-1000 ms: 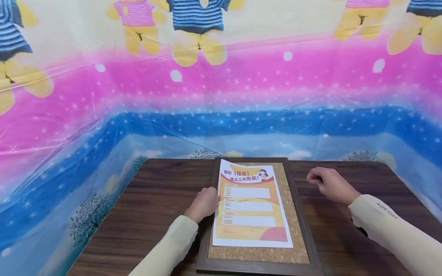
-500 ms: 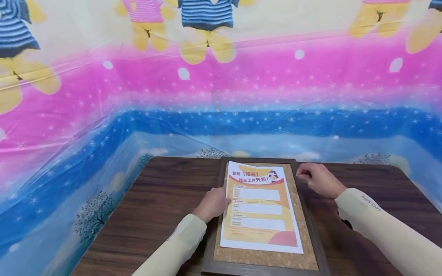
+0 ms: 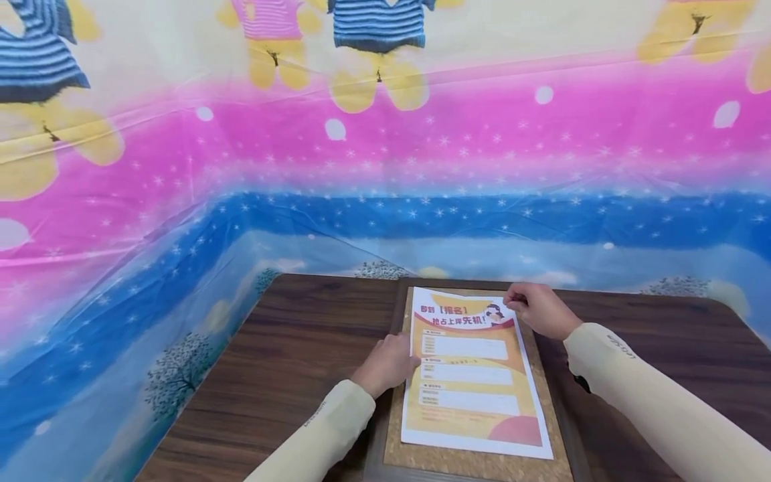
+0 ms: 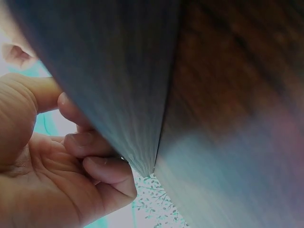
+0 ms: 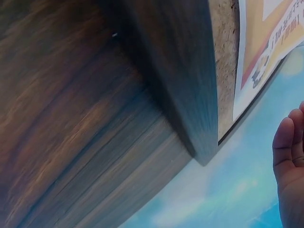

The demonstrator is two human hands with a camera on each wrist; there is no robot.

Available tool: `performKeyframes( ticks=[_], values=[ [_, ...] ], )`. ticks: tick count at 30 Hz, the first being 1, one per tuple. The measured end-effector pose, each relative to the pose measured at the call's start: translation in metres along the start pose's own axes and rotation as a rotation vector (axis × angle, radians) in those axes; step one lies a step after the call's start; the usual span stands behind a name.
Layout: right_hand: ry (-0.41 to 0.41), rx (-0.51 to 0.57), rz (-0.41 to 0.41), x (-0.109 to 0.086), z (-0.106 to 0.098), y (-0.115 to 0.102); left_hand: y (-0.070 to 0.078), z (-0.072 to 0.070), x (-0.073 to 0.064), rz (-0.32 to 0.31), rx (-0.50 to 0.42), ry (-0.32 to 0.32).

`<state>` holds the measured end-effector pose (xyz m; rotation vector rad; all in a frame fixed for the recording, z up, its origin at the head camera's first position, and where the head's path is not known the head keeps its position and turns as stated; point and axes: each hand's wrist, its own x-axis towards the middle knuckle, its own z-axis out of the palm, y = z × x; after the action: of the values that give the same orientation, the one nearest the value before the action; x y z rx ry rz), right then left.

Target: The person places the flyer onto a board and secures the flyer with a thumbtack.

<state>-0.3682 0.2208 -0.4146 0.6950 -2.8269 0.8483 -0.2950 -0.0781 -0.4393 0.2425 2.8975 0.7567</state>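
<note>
A white-bordered poster (image 3: 470,408) in yellow and orange with Chinese print lies on a cork board (image 3: 482,463) in a dark wooden frame. My left hand (image 3: 384,365) is at the left edge of the board and poster, its thumb tip overlapping the paper. In the left wrist view, the fingers of that left hand (image 4: 47,171) curl against the side of the frame (image 4: 128,80). My right hand (image 3: 540,310) hovers over the poster's top right corner, thumb and index tips brought together; I cannot tell whether something small is between them. The right wrist view cuts off most of the right hand (image 5: 289,161).
The board lies on a dark wood-grain table (image 3: 289,348) with rounded corners. A patterned cloth (image 3: 385,214) in pink, blue and cream hangs behind it and along both sides. The poster's top edge curls up slightly.
My right hand has moved left, from beside the board to over the poster's top right corner. The left hand has stayed at the left edge. The head view has shifted leftward.
</note>
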Motion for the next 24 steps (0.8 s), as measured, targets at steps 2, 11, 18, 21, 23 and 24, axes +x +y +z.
performKeyframes(
  ticks=[2,11,18,21,23,24],
  values=[
    [-0.003,0.005,0.002,0.003,0.002,-0.001,0.000,0.000,0.000,-0.007,-0.003,0.000],
    [-0.041,0.044,0.079,0.022,0.014,-0.007,0.000,-0.002,-0.001,0.000,0.006,-0.001],
    [-0.136,0.133,0.146,0.041,0.028,-0.006,-0.002,-0.004,-0.003,0.005,-0.034,-0.011],
    [-0.157,0.178,0.179,0.046,0.035,-0.005,-0.002,-0.003,-0.002,-0.010,-0.034,-0.012],
    [-0.165,0.186,0.202,0.050,0.039,-0.004,-0.003,-0.002,-0.001,-0.023,-0.029,-0.015],
    [-0.170,0.195,0.210,0.052,0.041,-0.003,-0.003,-0.002,0.000,-0.029,-0.032,-0.017]
  ],
)
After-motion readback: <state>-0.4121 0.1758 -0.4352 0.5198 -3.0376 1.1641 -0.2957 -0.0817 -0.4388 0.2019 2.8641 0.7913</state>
